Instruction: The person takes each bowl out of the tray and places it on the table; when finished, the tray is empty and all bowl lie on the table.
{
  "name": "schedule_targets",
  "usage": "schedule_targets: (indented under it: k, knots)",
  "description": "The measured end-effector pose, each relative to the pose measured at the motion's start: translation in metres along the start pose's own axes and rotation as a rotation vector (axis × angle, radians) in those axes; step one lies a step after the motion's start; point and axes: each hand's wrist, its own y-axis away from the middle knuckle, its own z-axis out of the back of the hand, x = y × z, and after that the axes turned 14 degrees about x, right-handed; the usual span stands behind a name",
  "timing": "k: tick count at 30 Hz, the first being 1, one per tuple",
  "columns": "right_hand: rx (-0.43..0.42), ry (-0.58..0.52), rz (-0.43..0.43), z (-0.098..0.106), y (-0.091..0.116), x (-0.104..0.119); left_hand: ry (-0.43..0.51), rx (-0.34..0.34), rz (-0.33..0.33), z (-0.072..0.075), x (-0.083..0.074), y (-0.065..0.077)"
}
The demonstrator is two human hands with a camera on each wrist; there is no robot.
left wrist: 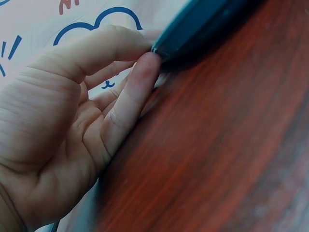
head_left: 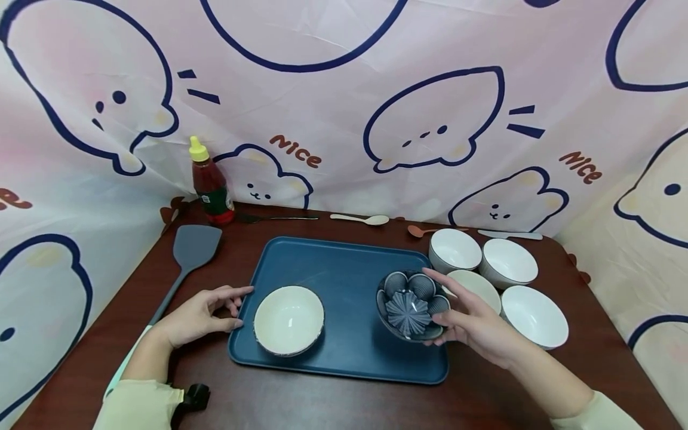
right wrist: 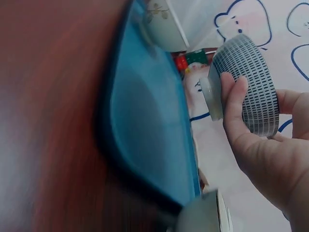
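My right hand point(head_left: 478, 325) grips a dark blue bowl point(head_left: 407, 310) by its right side, above the right part of the blue tray point(head_left: 349, 298). Its inside carries a flower pattern. In the right wrist view that bowl point(right wrist: 246, 82) is tilted, showing a checked outside and a pale foot, with fingers curled against it. A cream bowl point(head_left: 289, 319) sits upright on the tray's left part. At the tray's left edge, my left hand point(head_left: 196, 316) touches the rim with index finger and thumb, set apart along it. In the left wrist view, these fingertips point(left wrist: 147, 65) meet the tray rim point(left wrist: 178, 31).
Several white bowls point(head_left: 534, 316) stand together right of the tray. A spatula point(head_left: 196, 248) lies to the left, near a red sauce bottle point(head_left: 212, 188) with a yellow cap. Along the back lie a white spoon point(head_left: 371, 220), a small wooden spoon point(head_left: 419, 231) and a white knife point(head_left: 510, 235).
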Motion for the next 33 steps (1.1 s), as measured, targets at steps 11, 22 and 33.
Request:
schedule_targets:
  k: [11,22,33]
  knots:
    - [0.018,0.05,-0.155,0.008,0.058,-0.016,-0.003,0.004,0.007,-0.002,-0.001,-0.001]
    - [0.037,0.041,-0.193,0.031,0.1,-0.041,-0.01,-0.005,-0.003,0.001,0.0,-0.003]
    - [0.078,0.024,-0.172,0.044,0.115,-0.055,0.003,-0.001,0.004,0.0,0.003,-0.002]
